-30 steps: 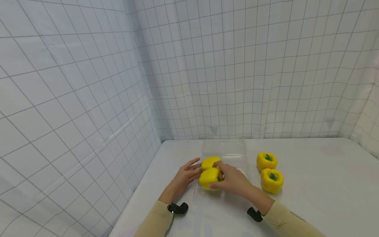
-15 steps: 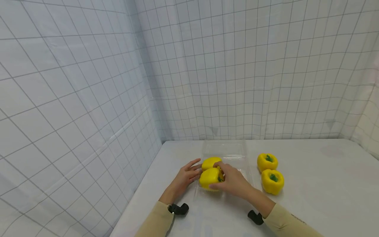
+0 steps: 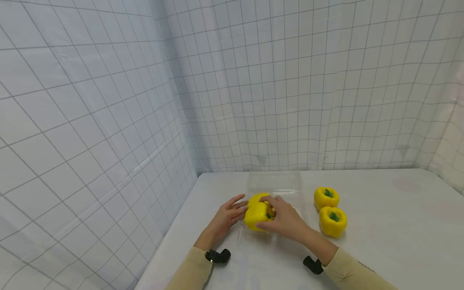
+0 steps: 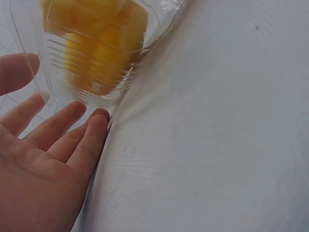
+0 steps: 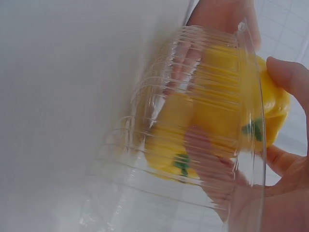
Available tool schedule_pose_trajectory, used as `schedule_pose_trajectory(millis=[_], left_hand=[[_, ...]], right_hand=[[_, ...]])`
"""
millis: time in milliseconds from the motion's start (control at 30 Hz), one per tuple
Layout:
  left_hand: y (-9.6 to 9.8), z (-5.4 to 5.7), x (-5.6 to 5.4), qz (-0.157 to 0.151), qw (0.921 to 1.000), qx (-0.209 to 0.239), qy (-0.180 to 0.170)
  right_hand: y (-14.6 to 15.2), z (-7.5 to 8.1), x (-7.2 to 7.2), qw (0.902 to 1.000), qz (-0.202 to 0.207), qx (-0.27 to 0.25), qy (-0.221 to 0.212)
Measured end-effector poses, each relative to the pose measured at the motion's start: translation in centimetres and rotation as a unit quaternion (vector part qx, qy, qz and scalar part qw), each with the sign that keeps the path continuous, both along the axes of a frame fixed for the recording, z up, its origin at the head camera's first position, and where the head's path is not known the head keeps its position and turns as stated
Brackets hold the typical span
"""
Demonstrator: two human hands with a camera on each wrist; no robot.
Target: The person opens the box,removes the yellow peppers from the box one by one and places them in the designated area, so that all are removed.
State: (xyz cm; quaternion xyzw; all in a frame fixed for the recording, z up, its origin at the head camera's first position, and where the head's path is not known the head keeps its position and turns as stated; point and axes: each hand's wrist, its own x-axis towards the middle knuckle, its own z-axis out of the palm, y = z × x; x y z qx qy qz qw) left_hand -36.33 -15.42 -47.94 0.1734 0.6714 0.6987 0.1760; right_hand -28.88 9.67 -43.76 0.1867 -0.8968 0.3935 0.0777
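My right hand [image 3: 288,219] grips a yellow bell pepper [image 3: 255,217], thumb on its near side and fingers over the far side by the green stem. The pepper is in the left part of a clear plastic clamshell container [image 3: 298,207]. A second yellow pepper [image 3: 256,198] lies right behind it, partly covered by my right fingers. In the right wrist view the held pepper [image 5: 279,104] stands partly above the container's rim [image 5: 262,145]. My left hand [image 3: 225,217] rests with extended fingers against the container's left side; the left wrist view shows its fingertips at the ribbed wall [image 4: 108,99].
Two more yellow peppers stand stem up to the right of the container, one at the back [image 3: 326,198] and one nearer [image 3: 332,222]. The container's lid [image 3: 274,181] lies open toward the back. Gridded white curtains [image 3: 275,88] enclose the white table [image 3: 391,225].
The gripped pepper has shifted slightly away from me and now sits closer against the pepper behind it. My left hand and the two peppers on the right have stayed in place.
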Motion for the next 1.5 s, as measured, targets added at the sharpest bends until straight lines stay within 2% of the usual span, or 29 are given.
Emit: schedule_pose_trajectory(millis=[300, 600, 867, 1500], left_hand=[[-0.1, 0.1, 0.0, 0.003, 1.0, -0.002, 0.003], [-0.1, 0.3, 0.3, -0.001, 1.0, 0.003, -0.002], [0.0, 0.4, 0.4, 0.0, 1.0, 0.004, 0.002], [-0.2, 0.0, 0.1, -0.005, 0.9999, 0.011, -0.004]], right_hand=[[0.1, 0.6, 0.2, 0.9996, -0.006, 0.003, 0.028], [0.5, 1.5, 0.6, 0.9993, 0.002, -0.008, 0.036], [1.3, 1.9, 0.6, 0.9982, -0.012, -0.008, 0.059], [3.5, 3.5, 0.9, 0.9952, -0.03, 0.005, 0.093]])
